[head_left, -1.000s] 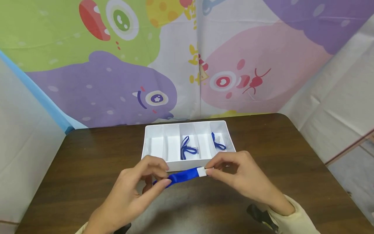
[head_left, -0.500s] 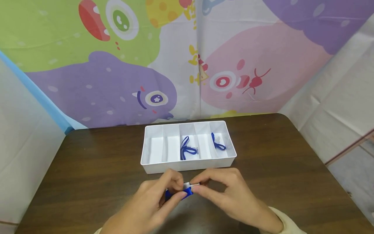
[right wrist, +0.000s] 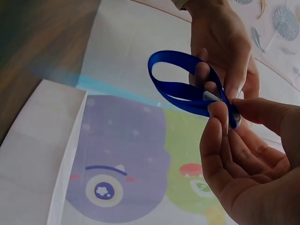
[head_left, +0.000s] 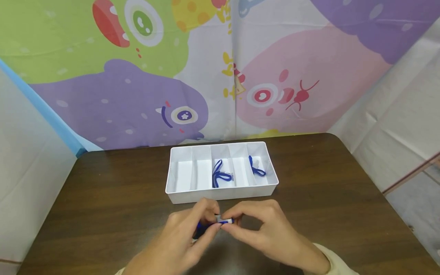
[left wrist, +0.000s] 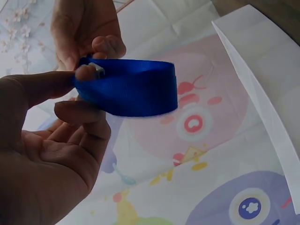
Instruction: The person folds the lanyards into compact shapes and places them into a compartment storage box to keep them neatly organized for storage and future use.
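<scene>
A blue ribbon (left wrist: 145, 91) is bent into a loop, its ends gathered between both hands in front of the tray. Thumb and fingertips of my left hand (head_left: 182, 238) pinch it from one side. My right hand (head_left: 271, 231) pinches the gathered ends from the other, fingertips close to the left ones. Between them a small white piece (head_left: 225, 220) shows, partly covered by fingers. In the right wrist view the ribbon loop (right wrist: 173, 89) stands out from the fingers toward the tray side.
Behind the hands a white tray (head_left: 223, 194) with several compartments stands on the dark wooden table (head_left: 113, 191). One blue looped ribbon (head_left: 216, 175) lies in its middle compartment, another blue ribbon (head_left: 252, 166) in the rightmost. A cartoon-printed cloth (head_left: 151, 99) hangs behind.
The ribbon was stretched out between the hands. Both hands came closer together and toward the body, folding it into a loop; since then the fingers have shifted only slightly at its ends.
</scene>
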Available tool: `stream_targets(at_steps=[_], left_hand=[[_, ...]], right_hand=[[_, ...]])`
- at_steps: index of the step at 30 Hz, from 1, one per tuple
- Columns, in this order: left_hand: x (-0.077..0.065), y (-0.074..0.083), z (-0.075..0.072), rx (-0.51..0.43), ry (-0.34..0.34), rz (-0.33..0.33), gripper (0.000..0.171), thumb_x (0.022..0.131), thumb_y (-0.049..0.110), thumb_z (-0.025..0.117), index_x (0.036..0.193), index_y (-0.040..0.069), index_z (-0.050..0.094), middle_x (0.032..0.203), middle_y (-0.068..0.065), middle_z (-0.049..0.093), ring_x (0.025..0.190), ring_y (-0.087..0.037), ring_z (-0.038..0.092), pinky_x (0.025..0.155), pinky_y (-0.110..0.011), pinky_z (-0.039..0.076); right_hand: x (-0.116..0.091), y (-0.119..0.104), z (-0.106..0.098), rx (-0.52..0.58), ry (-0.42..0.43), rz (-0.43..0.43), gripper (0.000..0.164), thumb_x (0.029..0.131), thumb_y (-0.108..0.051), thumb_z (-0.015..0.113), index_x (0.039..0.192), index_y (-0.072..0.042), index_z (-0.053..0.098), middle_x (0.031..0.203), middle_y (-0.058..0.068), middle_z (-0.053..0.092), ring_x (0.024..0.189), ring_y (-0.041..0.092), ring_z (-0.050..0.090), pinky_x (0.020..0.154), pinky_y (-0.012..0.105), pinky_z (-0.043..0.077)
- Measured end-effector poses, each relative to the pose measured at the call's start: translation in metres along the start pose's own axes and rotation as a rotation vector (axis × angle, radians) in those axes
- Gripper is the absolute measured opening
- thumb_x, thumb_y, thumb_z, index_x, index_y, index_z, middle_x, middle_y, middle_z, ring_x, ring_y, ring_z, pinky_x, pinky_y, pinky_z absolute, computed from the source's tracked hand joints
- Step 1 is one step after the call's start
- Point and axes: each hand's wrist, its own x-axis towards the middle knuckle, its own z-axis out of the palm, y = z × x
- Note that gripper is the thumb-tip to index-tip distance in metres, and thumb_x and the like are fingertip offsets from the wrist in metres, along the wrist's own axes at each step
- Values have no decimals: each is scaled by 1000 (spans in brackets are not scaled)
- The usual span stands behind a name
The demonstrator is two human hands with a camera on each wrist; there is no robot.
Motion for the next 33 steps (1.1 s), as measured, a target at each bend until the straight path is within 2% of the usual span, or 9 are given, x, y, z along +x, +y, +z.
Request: stream_targets(at_steps=[5, 9, 15, 19, 22, 24, 27, 33], left_hand=[[0, 2, -8, 100, 18, -48, 26, 90, 8, 73, 111, 12, 59, 92, 8, 68, 78, 1, 61, 69, -14, 52], [-1, 2, -16, 170, 2, -69, 22, 89, 11, 75, 107, 14, 63, 96, 10, 66, 84, 0, 60, 73, -19, 54], [-3, -1, -27, 200, -19, -13, 22, 88, 16, 77, 107, 18, 67, 98, 14, 61, 93, -4, 54, 79, -25, 51], [-3, -2, -30, 181, -13, 13, 22, 89, 15, 76, 109, 17, 66, 103, 12, 61, 97, -6, 53, 83, -21, 50], [-1, -2, -29, 156, 19, 56, 11, 97, 18, 66, 107, 14, 66, 108, 5, 60, 101, -10, 54, 88, -16, 47], [0, -2, -29, 150, 47, 86, 16, 102, 25, 56, 105, 12, 65, 113, 1, 59, 104, -13, 54, 93, -14, 44], [2, -1, -29, 153, 83, 119, 24, 103, 30, 52, 101, 10, 65, 117, -3, 59, 107, -17, 55, 97, -15, 43], [0, 1, -35, 194, 86, 96, 22, 101, 33, 57, 100, 13, 66, 106, 3, 61, 96, -11, 57, 85, -15, 48]], right_hand=[[1, -3, -8, -25, 40, 73, 15, 88, -3, 74, 100, -12, 74, 86, -2, 73, 74, 4, 65, 65, 24, 56], [2, -6, -16, -42, 75, 114, 19, 85, 0, 75, 98, -15, 74, 85, -6, 73, 73, 5, 64, 63, 25, 55], [4, -8, -24, -50, 113, 144, 21, 84, 1, 76, 96, -16, 75, 82, -7, 72, 72, 7, 64, 64, 24, 54], [4, -11, -28, -13, 118, 179, 22, 84, 3, 76, 96, -15, 75, 83, -5, 72, 73, 9, 65, 65, 25, 55], [5, -12, -30, 27, 114, 216, 22, 84, 5, 75, 96, -14, 74, 84, -4, 73, 74, 11, 65, 67, 27, 56], [5, -13, -32, 43, 112, 241, 21, 84, 5, 75, 96, -13, 74, 83, -4, 73, 74, 12, 66, 67, 29, 57], [4, -15, -34, 54, 111, 280, 21, 84, 4, 75, 96, -14, 74, 83, -4, 72, 75, 14, 66, 67, 30, 57], [4, -17, -41, 44, 115, 299, 23, 84, 5, 75, 95, -14, 74, 85, -4, 73, 75, 14, 66, 67, 29, 57]])
